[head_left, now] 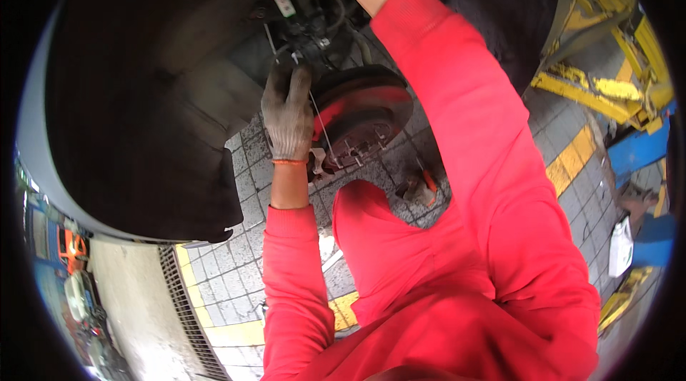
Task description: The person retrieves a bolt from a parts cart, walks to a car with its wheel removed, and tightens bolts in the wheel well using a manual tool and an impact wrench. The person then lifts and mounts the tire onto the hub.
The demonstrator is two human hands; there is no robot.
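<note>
Head view, single. Fisheye lens worn on the person's head; picture upright, unmirrored. Aim: downward over the person's red sleeves [486, 117] and knee [364, 202], toward a dark wheel arch [128, 102]. Range: close, sleeves large; brake disc [371, 113] at middle distance; tiled floor [221, 274] farther below. Field rounded, corners black, straight edges bowed near the rim.

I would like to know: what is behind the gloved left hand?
Past the fingertips of the left hand, dark suspension parts are visible; the brake disc shows at right, tiled floor at lower left. Whatever lies directly behind the hand is covered.
</note>
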